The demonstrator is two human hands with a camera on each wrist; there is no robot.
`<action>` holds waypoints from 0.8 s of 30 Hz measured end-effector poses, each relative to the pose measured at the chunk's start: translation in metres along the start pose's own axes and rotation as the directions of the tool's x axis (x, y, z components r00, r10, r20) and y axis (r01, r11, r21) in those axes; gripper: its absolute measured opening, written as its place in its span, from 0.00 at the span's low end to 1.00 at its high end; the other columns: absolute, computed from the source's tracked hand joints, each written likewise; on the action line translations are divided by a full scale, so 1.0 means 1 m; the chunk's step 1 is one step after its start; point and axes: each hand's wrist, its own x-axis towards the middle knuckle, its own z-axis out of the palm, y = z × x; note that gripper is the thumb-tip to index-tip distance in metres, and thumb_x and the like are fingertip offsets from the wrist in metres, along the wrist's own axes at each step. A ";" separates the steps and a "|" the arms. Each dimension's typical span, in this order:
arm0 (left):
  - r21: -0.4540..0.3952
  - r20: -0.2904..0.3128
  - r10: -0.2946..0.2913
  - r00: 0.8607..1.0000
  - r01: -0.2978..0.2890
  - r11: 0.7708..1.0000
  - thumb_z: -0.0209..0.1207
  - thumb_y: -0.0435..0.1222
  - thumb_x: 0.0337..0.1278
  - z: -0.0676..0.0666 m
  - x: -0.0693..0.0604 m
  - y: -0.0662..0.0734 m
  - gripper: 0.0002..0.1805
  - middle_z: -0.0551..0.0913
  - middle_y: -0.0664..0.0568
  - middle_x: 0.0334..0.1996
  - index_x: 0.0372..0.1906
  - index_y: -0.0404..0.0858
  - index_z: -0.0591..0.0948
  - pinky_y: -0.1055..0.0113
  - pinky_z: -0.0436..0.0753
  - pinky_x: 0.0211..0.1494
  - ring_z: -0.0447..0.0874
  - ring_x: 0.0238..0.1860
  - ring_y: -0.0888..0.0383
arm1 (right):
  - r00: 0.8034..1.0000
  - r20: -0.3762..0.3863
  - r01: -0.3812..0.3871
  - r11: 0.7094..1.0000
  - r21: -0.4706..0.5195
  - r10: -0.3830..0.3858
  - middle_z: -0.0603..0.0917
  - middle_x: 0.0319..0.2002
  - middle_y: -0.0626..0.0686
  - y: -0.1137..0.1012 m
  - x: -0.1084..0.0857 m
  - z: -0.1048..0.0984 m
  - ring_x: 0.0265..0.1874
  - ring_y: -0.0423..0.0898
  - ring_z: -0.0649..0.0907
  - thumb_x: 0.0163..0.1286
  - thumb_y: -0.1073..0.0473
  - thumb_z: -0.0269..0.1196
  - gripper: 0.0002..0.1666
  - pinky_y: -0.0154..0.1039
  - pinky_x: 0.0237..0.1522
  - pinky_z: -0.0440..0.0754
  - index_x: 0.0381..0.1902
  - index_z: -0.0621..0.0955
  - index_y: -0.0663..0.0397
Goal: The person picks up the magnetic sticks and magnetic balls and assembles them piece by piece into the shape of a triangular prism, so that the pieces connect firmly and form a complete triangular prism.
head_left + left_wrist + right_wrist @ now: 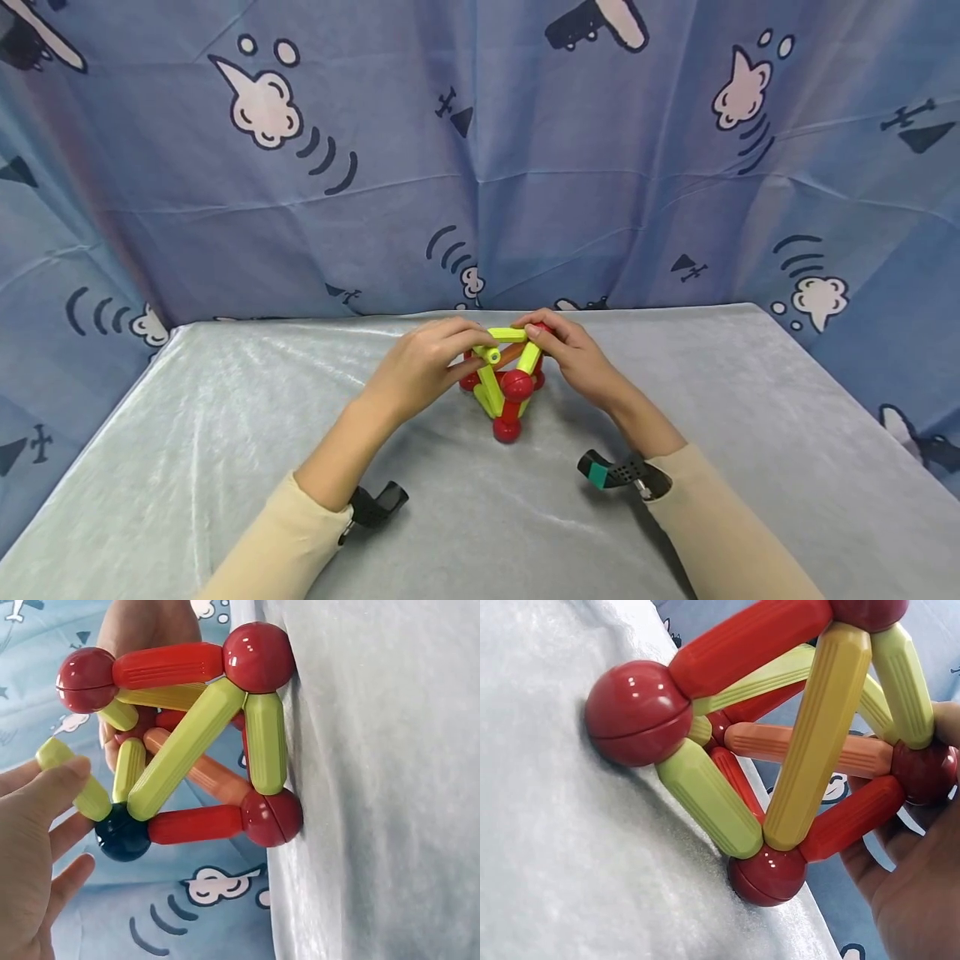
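Note:
A frame of ribbed rods and glossy balls stands on the table between the hands. My left hand [420, 364] pinches a yellow-green rod [93, 796] between thumb and fingers; its lower end meets a dark blue ball [123, 832] at an upper corner of the frame. On the opposite upper corner, my right hand [576, 354] grips a red ball [924, 772], with the thumb near a yellow-green rod [904, 686]. Red rods [196, 824], an orange rod [761, 741] and a dark-yellow rod [821, 735] join the other red balls [507, 429].
A pale, shiny cloth covers the table [225, 467]. Behind its far edge hangs a blue patterned curtain [525, 208]. Black wrist straps with camera mounts sit on the left wrist [375, 504] and right wrist [622, 473].

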 end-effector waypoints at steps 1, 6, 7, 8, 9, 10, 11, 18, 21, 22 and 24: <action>0.005 0.006 0.010 1.000 -0.010 1.000 0.72 0.28 0.53 0.000 0.001 0.000 0.13 0.89 0.53 0.42 0.44 0.41 0.88 0.67 0.86 0.52 0.88 0.44 0.58 | 1.000 0.006 0.005 1.000 0.005 -0.005 0.82 0.53 0.61 0.000 0.000 0.000 0.48 0.47 0.84 0.83 0.52 0.48 0.20 0.50 0.63 0.79 0.61 0.75 0.59; 0.094 0.035 0.076 0.996 -0.079 0.992 0.69 0.30 0.57 0.002 0.004 0.004 0.11 0.89 0.55 0.40 0.44 0.44 0.89 0.66 0.85 0.54 0.87 0.45 0.58 | 1.000 0.014 0.013 1.000 0.014 -0.013 0.85 0.51 0.65 -0.002 -0.001 -0.001 0.47 0.43 0.87 0.83 0.53 0.47 0.20 0.51 0.65 0.79 0.61 0.75 0.59; 0.118 0.037 0.086 0.996 -0.089 0.989 0.69 0.30 0.58 0.003 0.004 0.004 0.11 0.89 0.56 0.40 0.44 0.45 0.89 0.66 0.85 0.54 0.87 0.45 0.58 | 1.000 0.012 0.010 1.000 0.016 -0.010 0.85 0.51 0.64 -0.002 -0.001 -0.001 0.47 0.43 0.87 0.83 0.52 0.48 0.20 0.52 0.65 0.79 0.61 0.75 0.59; 0.141 0.039 0.094 0.995 -0.099 0.985 0.69 0.31 0.58 0.003 0.004 0.005 0.10 0.89 0.56 0.40 0.44 0.45 0.89 0.66 0.85 0.55 0.87 0.45 0.58 | 1.000 0.010 0.007 1.000 0.015 -0.007 0.84 0.52 0.63 -0.003 -0.001 -0.001 0.47 0.42 0.86 0.83 0.52 0.48 0.20 0.53 0.66 0.78 0.61 0.75 0.58; 0.157 0.040 0.104 0.994 -0.109 0.982 0.69 0.31 0.58 0.003 0.004 0.005 0.10 0.89 0.56 0.40 0.44 0.45 0.89 0.66 0.85 0.55 0.87 0.45 0.58 | 1.000 0.010 0.003 1.000 0.015 -0.003 0.84 0.53 0.63 -0.003 -0.001 -0.001 0.48 0.42 0.86 0.83 0.52 0.48 0.20 0.54 0.66 0.78 0.61 0.75 0.58; 0.166 0.042 0.111 0.993 -0.116 0.979 0.70 0.31 0.57 0.003 0.004 0.006 0.10 0.89 0.56 0.40 0.44 0.45 0.89 0.66 0.85 0.55 0.87 0.45 0.59 | 1.000 0.010 0.000 1.000 0.014 0.000 0.83 0.53 0.63 -0.003 -0.001 -0.001 0.48 0.42 0.86 0.83 0.51 0.48 0.20 0.54 0.66 0.78 0.61 0.75 0.58; 0.173 0.043 0.117 0.992 -0.122 0.977 0.70 0.31 0.57 0.003 0.004 0.006 0.10 0.89 0.56 0.40 0.44 0.45 0.89 0.66 0.85 0.55 0.87 0.44 0.59 | 1.000 0.009 -0.001 1.000 0.013 0.000 0.83 0.53 0.63 -0.003 0.000 -0.001 0.48 0.42 0.86 0.83 0.51 0.48 0.20 0.55 0.66 0.78 0.61 0.75 0.58; 0.147 0.057 0.120 0.991 -0.128 0.981 0.73 0.32 0.54 0.004 0.003 0.006 0.12 0.89 0.56 0.41 0.44 0.45 0.90 0.66 0.85 0.54 0.87 0.45 0.59 | 1.000 -0.003 -0.003 1.000 -0.009 0.003 0.83 0.54 0.63 -0.004 0.000 0.000 0.49 0.47 0.86 0.83 0.51 0.48 0.21 0.50 0.64 0.80 0.62 0.75 0.58; 0.049 0.077 0.075 0.994 -0.079 0.996 0.71 0.34 0.55 0.003 0.000 0.004 0.14 0.88 0.54 0.45 0.47 0.43 0.89 0.64 0.84 0.58 0.85 0.49 0.57 | 1.000 -0.002 0.002 1.000 -0.017 -0.002 0.83 0.53 0.63 -0.004 -0.001 0.001 0.49 0.49 0.85 0.83 0.52 0.48 0.21 0.53 0.64 0.80 0.61 0.75 0.59; 0.006 0.087 0.046 0.995 -0.047 0.999 0.71 0.36 0.55 0.003 -0.001 0.004 0.15 0.88 0.54 0.47 0.49 0.43 0.88 0.62 0.83 0.61 0.84 0.52 0.57 | 1.000 0.000 0.006 1.000 -0.017 -0.006 0.84 0.52 0.63 -0.004 -0.001 0.001 0.49 0.49 0.86 0.83 0.52 0.48 0.20 0.53 0.64 0.79 0.61 0.75 0.59; -0.079 0.114 -0.035 0.993 0.044 0.996 0.69 0.40 0.55 0.002 -0.003 0.004 0.20 0.85 0.52 0.54 0.54 0.43 0.86 0.58 0.80 0.66 0.81 0.59 0.55 | 1.000 -0.001 0.007 1.000 -0.019 -0.007 0.84 0.51 0.62 -0.005 -0.001 0.001 0.49 0.46 0.85 0.83 0.52 0.48 0.20 0.53 0.64 0.79 0.61 0.75 0.58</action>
